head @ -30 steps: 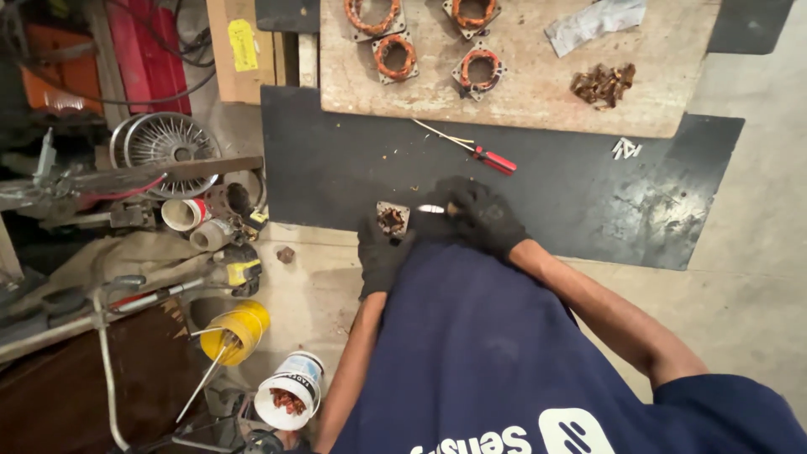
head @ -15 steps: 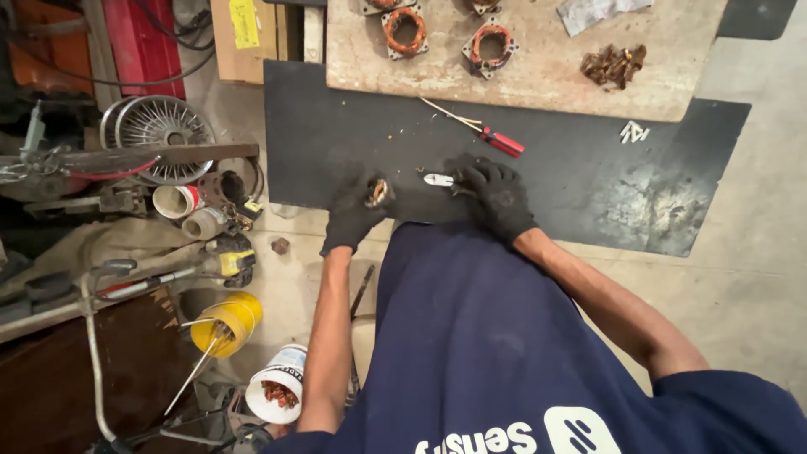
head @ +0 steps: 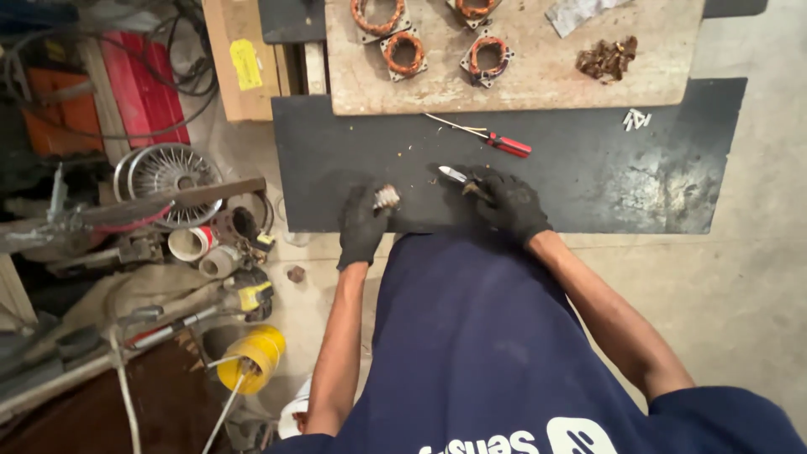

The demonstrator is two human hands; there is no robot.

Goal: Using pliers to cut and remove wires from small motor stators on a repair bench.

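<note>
My left hand [head: 363, 223], in a black glove, grips a small copper-wound motor part [head: 386, 197] over the near edge of a black mat [head: 588, 168]. My right hand [head: 508, 202], also gloved, holds a small pair of cutting pliers [head: 456, 176] with its jaws pointing left towards the part; a gap separates the two. A red-handled screwdriver [head: 496, 143] lies on the mat just beyond my right hand.
A wooden board [head: 538, 76] behind the mat carries several copper-wound stators [head: 405, 52] and a heap of scrap copper [head: 607, 57]. Small white pieces [head: 636, 119] lie on the mat's right. A fan guard [head: 164, 172], yellow wire spool [head: 252, 357] and tools clutter the left floor.
My hands have moved apart: the left carried the wound part to the left, and the right kept the pliers on the right. The view shifted slightly downwards.
</note>
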